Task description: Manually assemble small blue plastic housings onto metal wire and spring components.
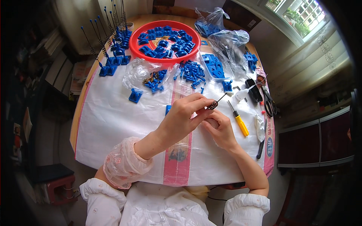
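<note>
Over the middle of the table, my left hand (180,116) pinches a small black coil spring (213,105) between thumb and fingertips. A thin dark rod (221,98) sticks out past the spring, up and to the right. My right hand (220,130) is closed just below and right of the spring, close against the left fingertips; what it holds is hidden by the fingers. Partly behind my left hand lies a blue plastic piece (168,109). A blue bracket (227,86) sits beyond the rod's tip, and another blue bracket (135,95) stands to the left.
A red round tray (132,51) of blue parts stands at the back, beside spring-and-rod assemblies (109,66) at left. Small blue pins (192,71) lie in front. A clear box (230,75) holds blue plates. At right are a yellow-handled screwdriver (241,125) and scissors (268,103).
</note>
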Demonstrator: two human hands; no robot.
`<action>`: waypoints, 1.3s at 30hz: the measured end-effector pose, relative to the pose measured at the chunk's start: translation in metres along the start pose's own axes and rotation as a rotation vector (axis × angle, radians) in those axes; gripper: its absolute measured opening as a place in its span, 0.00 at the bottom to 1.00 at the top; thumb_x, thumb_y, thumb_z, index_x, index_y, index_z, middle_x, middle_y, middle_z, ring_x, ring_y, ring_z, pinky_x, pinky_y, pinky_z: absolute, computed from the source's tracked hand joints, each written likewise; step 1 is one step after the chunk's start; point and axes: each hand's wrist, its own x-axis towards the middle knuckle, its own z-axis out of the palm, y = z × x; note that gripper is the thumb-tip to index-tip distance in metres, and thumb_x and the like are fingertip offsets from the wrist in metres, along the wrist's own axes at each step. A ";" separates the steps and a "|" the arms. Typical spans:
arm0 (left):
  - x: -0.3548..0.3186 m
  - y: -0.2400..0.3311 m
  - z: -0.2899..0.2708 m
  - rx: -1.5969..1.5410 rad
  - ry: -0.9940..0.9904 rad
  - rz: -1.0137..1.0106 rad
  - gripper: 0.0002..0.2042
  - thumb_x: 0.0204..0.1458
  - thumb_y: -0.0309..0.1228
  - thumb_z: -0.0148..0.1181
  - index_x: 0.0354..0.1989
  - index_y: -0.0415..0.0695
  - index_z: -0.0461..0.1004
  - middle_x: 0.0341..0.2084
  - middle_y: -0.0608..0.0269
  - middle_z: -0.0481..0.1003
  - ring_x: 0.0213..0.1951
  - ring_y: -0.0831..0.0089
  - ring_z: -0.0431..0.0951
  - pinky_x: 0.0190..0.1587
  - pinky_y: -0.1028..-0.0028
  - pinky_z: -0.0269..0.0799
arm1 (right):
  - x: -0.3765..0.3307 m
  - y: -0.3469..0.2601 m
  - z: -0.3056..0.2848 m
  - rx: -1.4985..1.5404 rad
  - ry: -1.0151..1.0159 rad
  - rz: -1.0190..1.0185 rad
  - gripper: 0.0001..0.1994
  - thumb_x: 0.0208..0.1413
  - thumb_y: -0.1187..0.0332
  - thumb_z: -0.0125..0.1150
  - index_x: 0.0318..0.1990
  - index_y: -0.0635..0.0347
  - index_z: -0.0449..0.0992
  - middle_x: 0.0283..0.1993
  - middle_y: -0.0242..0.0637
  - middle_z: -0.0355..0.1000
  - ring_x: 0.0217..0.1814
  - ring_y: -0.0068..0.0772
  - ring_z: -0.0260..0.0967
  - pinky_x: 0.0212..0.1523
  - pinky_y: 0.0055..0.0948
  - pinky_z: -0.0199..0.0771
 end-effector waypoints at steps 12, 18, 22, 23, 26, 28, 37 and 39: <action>0.000 0.002 0.000 -0.003 -0.010 -0.015 0.12 0.48 0.18 0.65 0.42 0.38 0.78 0.32 0.60 0.77 0.29 0.72 0.78 0.32 0.74 0.73 | 0.007 -0.001 -0.033 0.366 -0.099 0.342 0.06 0.59 0.73 0.59 0.41 0.65 0.76 0.35 0.28 0.74 0.36 0.14 0.70 0.36 0.16 0.67; 0.000 0.002 -0.001 0.001 -0.002 -0.002 0.12 0.47 0.18 0.65 0.42 0.38 0.78 0.32 0.59 0.77 0.29 0.72 0.78 0.32 0.75 0.74 | 0.008 -0.012 -0.031 0.454 -0.124 0.458 0.06 0.59 0.72 0.59 0.41 0.65 0.76 0.32 0.31 0.74 0.29 0.16 0.68 0.27 0.15 0.65; -0.001 0.002 0.000 0.011 0.020 0.009 0.12 0.47 0.18 0.66 0.41 0.37 0.78 0.31 0.59 0.77 0.29 0.72 0.79 0.32 0.75 0.75 | 0.008 -0.011 -0.032 0.422 -0.155 0.468 0.06 0.59 0.72 0.60 0.40 0.65 0.75 0.31 0.32 0.73 0.28 0.16 0.68 0.24 0.16 0.65; -0.001 0.002 0.001 0.007 0.027 0.006 0.12 0.46 0.18 0.66 0.40 0.37 0.78 0.31 0.60 0.77 0.29 0.72 0.79 0.32 0.75 0.75 | 0.008 -0.012 -0.034 0.402 -0.164 0.474 0.06 0.59 0.73 0.60 0.40 0.65 0.75 0.31 0.32 0.73 0.28 0.16 0.68 0.25 0.16 0.65; 0.000 0.004 0.000 0.002 0.024 -0.014 0.11 0.46 0.20 0.68 0.39 0.37 0.78 0.29 0.61 0.77 0.28 0.72 0.80 0.31 0.75 0.75 | 0.011 -0.014 -0.036 0.351 -0.183 0.485 0.05 0.57 0.74 0.61 0.39 0.65 0.75 0.31 0.32 0.73 0.29 0.17 0.69 0.29 0.18 0.68; 0.000 0.005 -0.001 0.005 0.025 -0.036 0.10 0.45 0.21 0.68 0.38 0.38 0.77 0.29 0.61 0.77 0.28 0.73 0.80 0.31 0.75 0.74 | 0.013 -0.013 -0.036 0.328 -0.189 0.484 0.06 0.56 0.74 0.62 0.39 0.65 0.75 0.33 0.32 0.74 0.33 0.18 0.71 0.34 0.20 0.71; 0.001 0.003 0.000 0.025 0.046 -0.042 0.10 0.46 0.24 0.69 0.36 0.38 0.77 0.26 0.62 0.75 0.27 0.73 0.78 0.30 0.75 0.73 | 0.003 -0.002 -0.009 0.101 -0.024 0.152 0.07 0.51 0.76 0.64 0.36 0.67 0.75 0.37 0.33 0.75 0.44 0.20 0.72 0.48 0.23 0.71; 0.000 0.001 0.000 0.030 0.045 -0.043 0.10 0.46 0.25 0.69 0.36 0.38 0.77 0.26 0.62 0.75 0.26 0.73 0.78 0.30 0.75 0.72 | 0.000 -0.002 -0.005 0.051 -0.025 0.132 0.06 0.51 0.76 0.64 0.35 0.68 0.75 0.37 0.36 0.76 0.44 0.22 0.73 0.46 0.23 0.71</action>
